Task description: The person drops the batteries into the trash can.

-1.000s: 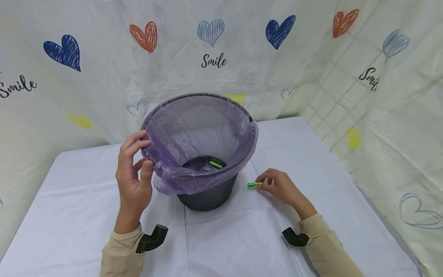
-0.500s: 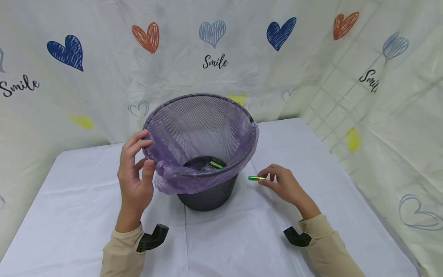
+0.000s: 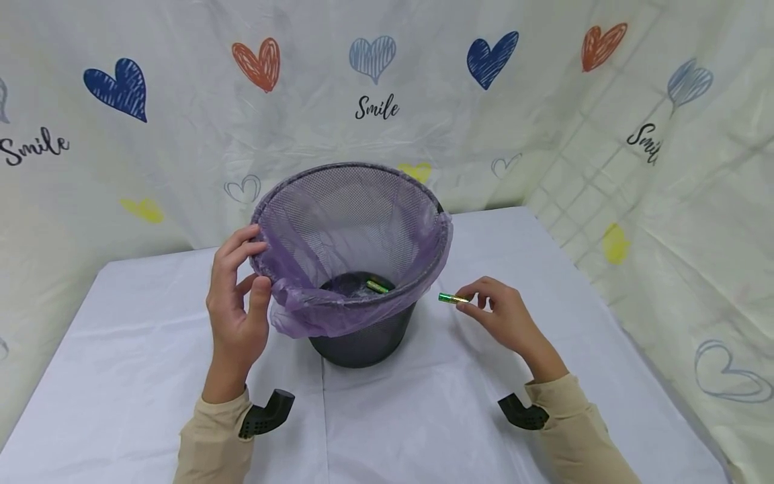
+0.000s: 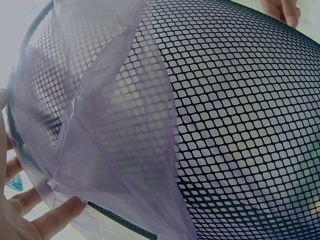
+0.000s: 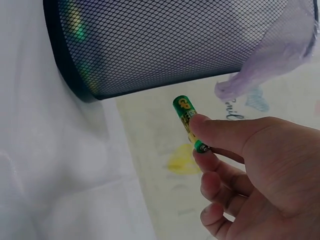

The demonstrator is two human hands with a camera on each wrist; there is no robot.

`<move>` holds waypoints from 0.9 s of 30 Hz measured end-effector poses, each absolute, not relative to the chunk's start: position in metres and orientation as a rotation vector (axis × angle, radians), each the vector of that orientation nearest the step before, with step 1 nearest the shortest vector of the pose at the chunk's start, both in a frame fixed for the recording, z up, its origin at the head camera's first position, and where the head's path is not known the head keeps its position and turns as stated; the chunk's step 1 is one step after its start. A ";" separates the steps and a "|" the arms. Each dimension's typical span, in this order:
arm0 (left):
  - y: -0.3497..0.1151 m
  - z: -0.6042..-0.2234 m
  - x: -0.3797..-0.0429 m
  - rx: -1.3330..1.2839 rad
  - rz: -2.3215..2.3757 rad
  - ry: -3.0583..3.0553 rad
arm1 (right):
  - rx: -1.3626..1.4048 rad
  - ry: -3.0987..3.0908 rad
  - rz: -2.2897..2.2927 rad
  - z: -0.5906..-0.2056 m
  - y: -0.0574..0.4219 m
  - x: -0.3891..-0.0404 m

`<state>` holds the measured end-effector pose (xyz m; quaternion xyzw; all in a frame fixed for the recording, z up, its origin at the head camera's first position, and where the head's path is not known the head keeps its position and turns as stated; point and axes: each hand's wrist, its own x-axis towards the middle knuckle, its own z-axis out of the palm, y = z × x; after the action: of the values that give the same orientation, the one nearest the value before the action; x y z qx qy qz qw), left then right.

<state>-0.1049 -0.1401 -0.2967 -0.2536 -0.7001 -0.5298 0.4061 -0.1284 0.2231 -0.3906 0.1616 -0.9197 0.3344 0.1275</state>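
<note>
A black mesh wastebasket point(image 3: 363, 343) stands on the table, lined with a purple plastic bag point(image 3: 326, 319) folded over its rim. My left hand point(image 3: 238, 316) holds the rim on the left side, its fingertips on the bag's folded edge. To the right of the basket, my right hand point(image 3: 498, 312) pinches a green and gold battery point(image 5: 185, 115) between thumb and fingers, above the table and apart from the basket. Another green battery point(image 3: 377, 287) lies inside on the basket's bottom. Green and gold colour shows through the mesh in the right wrist view.
A white cloth covers the table point(image 3: 387, 430). Behind it hangs a pale curtain point(image 3: 302, 121) printed with hearts and the word Smile. A black wrist mount point(image 3: 266, 413) sits on the left sleeve, with another mount point(image 3: 523, 411) on the right one.
My right hand has risen from near the tabletop and shifted slightly right with the battery. The left hand stays at the rim, and the basket has not moved.
</note>
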 end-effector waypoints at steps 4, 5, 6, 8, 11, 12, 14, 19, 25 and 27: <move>-0.140 -0.296 -0.106 -0.644 -1.336 -1.772 | 0.465 -2.650 0.966 -0.385 0.224 -0.129; -0.139 -0.296 -0.106 -0.644 -1.336 -1.774 | 0.467 -2.642 0.964 -0.383 0.224 -0.129; -0.139 -0.296 -0.106 -0.644 -1.337 -1.776 | 0.464 -2.637 0.963 -0.382 0.224 -0.129; -0.139 -0.297 -0.106 -0.642 -1.333 -1.781 | 0.466 -2.623 0.956 -0.379 0.224 -0.129; -0.139 -0.297 -0.106 -0.641 -1.333 -1.779 | 0.469 -2.595 0.955 -0.374 0.224 -0.129; -0.139 -0.297 -0.106 -0.642 -1.334 -1.777 | 0.467 -2.588 0.957 -0.373 0.224 -0.129; -0.139 -0.297 -0.106 -0.642 -1.333 -1.775 | 0.472 -2.571 0.957 -0.370 0.224 -0.129; -0.140 -0.297 -0.107 -0.636 -1.329 -1.779 | 0.489 -2.535 0.977 -0.365 0.224 -0.130; -0.141 -0.299 -0.107 -0.626 -1.312 -1.781 | 0.506 -2.476 1.012 -0.357 0.224 -0.129; -0.141 -0.299 -0.107 -0.627 -1.310 -1.781 | 0.510 -2.462 1.018 -0.354 0.224 -0.129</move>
<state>-0.1075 -0.1415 -0.2991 -0.2487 -0.7072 -0.5200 0.4093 -0.1294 0.2237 -0.3538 0.1836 -0.8867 0.3668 0.2131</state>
